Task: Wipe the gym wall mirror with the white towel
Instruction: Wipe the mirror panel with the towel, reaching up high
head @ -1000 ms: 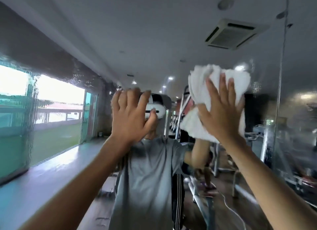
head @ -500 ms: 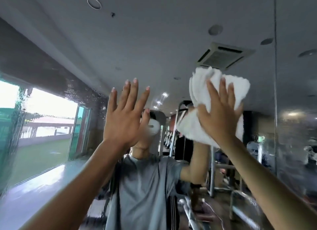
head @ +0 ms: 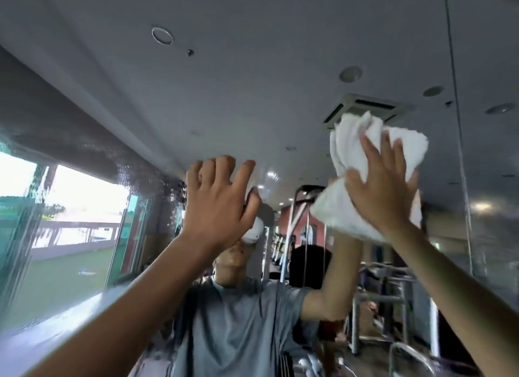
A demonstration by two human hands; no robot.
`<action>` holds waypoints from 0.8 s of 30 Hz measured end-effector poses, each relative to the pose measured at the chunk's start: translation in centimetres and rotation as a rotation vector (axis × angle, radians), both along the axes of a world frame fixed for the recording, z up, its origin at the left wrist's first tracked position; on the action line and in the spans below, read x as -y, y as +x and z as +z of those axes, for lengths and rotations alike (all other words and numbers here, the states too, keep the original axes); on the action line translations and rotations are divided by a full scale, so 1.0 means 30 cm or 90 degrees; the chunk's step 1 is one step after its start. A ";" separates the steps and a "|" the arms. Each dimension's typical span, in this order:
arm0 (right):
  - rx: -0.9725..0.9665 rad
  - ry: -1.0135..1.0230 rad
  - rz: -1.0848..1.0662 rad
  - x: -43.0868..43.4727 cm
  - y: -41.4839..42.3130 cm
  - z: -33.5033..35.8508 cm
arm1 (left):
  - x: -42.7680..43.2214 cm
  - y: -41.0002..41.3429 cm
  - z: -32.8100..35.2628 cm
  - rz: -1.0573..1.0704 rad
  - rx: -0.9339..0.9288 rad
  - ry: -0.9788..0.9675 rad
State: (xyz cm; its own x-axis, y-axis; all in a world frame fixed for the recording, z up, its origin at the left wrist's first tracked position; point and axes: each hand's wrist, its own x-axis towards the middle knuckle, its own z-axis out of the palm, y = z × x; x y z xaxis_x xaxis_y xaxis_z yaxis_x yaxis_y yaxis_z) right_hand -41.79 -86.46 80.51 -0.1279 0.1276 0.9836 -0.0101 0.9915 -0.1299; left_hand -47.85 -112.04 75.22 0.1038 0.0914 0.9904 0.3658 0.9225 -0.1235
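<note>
The right hand (head: 384, 191) presses the white towel (head: 351, 140) flat on the mirror (head: 252, 90), high up, fingers spread to bear evenly. The left hand (head: 219, 205), fingers loosely bent and empty, perhaps braces there for balance.

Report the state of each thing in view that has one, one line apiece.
white terry towel, bunched up, pressed flat against the glass.
right hand, raised, fingers straight and spread, pressing the towel.
left hand, raised, fingers loosely bent, holding nothing; contact with the glass cannot be told.
gym wall mirror, beaded and streaked with droplets on its left part.
</note>
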 end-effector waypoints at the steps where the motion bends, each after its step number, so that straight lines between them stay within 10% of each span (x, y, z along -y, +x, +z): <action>1: -0.004 -0.030 0.011 0.052 -0.011 0.085 | 0.004 0.004 0.051 -0.008 0.004 0.003; 9: -0.007 0.310 -0.032 0.199 -0.071 -0.064 | 0.012 -0.034 0.237 -0.009 0.057 -0.023; 17: -0.024 0.009 -0.030 0.167 -0.048 0.227 | 0.014 -0.031 0.235 -0.010 0.083 -0.049; 24: 0.004 0.370 -0.018 0.141 -0.051 -0.053 | 0.023 -0.034 0.232 -0.008 0.068 -0.055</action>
State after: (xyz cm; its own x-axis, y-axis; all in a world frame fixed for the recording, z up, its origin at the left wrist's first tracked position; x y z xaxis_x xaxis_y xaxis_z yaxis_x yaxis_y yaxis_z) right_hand -43.32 -90.71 78.92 -0.1379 -0.4291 0.8927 0.0158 0.9002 0.4352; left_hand -48.87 -112.72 82.17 0.0006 0.1760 0.9844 0.3928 0.9052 -0.1621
